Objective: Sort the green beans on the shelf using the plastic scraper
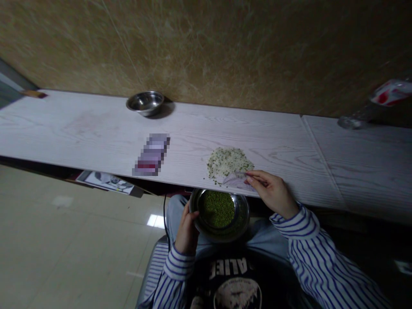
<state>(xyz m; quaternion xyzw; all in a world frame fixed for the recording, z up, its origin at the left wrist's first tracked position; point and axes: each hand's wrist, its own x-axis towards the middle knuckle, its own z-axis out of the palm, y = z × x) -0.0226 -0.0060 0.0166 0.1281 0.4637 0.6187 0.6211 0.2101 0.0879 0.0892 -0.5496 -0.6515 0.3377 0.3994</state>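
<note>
My left hand (pixel 188 229) grips the rim of a metal bowl (pixel 242 214) at its left side. Green beans that look like mung beans (pixel 219 208) lie in the bowl, which is just below the table's front edge, above my lap. On the tabletop is a loose pile of white grains mixed with green beans (pixel 229 162). My right hand (pixel 272 191) is closed on a thin, see-through plastic piece (pixel 237 179) at the near edge of the pile. Its exact kind cannot be made out.
A second metal bowl (pixel 146 103) stands by the wall on the whitish wooden table (pixel 96 133). A blurred-out, phone-shaped object (pixel 152 154) lies left of the pile. At the far right a clear plastic bottle (pixel 376 103) with a red and white label stands on the table.
</note>
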